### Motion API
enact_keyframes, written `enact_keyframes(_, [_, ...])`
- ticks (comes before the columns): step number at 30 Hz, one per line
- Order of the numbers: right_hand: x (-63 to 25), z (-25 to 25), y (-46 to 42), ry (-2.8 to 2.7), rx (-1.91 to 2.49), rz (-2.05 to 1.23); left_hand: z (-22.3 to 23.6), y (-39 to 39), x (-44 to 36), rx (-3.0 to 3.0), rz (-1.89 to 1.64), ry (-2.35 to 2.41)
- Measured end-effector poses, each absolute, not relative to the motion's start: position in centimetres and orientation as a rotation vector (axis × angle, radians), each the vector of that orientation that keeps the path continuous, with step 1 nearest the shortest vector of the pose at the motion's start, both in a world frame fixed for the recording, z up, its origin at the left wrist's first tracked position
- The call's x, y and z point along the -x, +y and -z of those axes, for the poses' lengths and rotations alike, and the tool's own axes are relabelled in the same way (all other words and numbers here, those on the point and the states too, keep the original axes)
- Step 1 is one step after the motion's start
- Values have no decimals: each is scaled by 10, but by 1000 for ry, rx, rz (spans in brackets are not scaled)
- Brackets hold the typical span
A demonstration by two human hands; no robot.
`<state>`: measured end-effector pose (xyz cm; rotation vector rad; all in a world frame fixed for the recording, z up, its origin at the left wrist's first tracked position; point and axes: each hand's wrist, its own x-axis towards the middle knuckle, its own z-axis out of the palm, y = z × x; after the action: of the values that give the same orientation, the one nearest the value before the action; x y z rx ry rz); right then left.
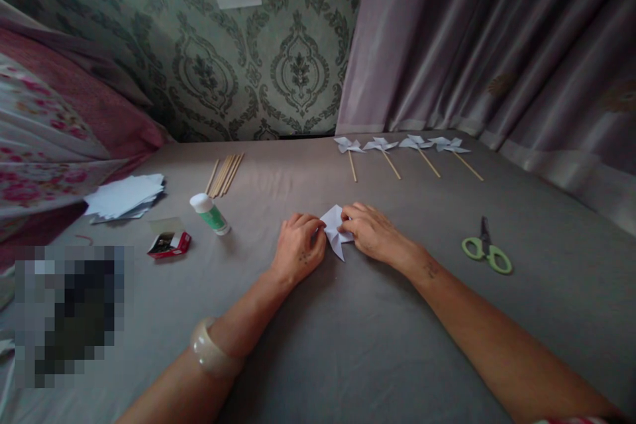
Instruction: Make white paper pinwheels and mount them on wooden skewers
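A white paper pinwheel (334, 220) with folded blades is held between my hands, low over the grey cloth. My left hand (301, 245) pinches its left edge between thumb and fingers. From the right, my right hand (370, 230) has its fingers closed on the paper near the middle and right side, hiding part of it. One pointed blade hangs toward me below the fingers. No stick shows on this pinwheel.
Finished-looking pinwheels on sticks (417, 143) lie at the back right. Green-handled scissors (485, 253) rest at right. Leftward are wooden sticks (227, 173), a glue stick (211, 214), a small open red box (169, 244) and stacked paper (125, 196). A blurred patch covers the lower left.
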<state>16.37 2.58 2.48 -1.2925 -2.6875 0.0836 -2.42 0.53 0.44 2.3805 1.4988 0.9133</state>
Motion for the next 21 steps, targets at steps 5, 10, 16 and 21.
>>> enact_keyframes(5, [-160,-24,25,-2635,1346,-120,-7,4,24,-2414,-852,1502])
enact_keyframes(10, [-176,-22,29,-2337,1437,-349,-10,1,25,-2442,-828,1556])
enact_keyframes(16, [-196,-19,20,-2167,1697,-285,-14,-9,24,-2392,-757,1584])
enact_keyframes(21, [-186,-17,1,-2289,1668,-288,-16,-14,19,-2385,-653,1592])
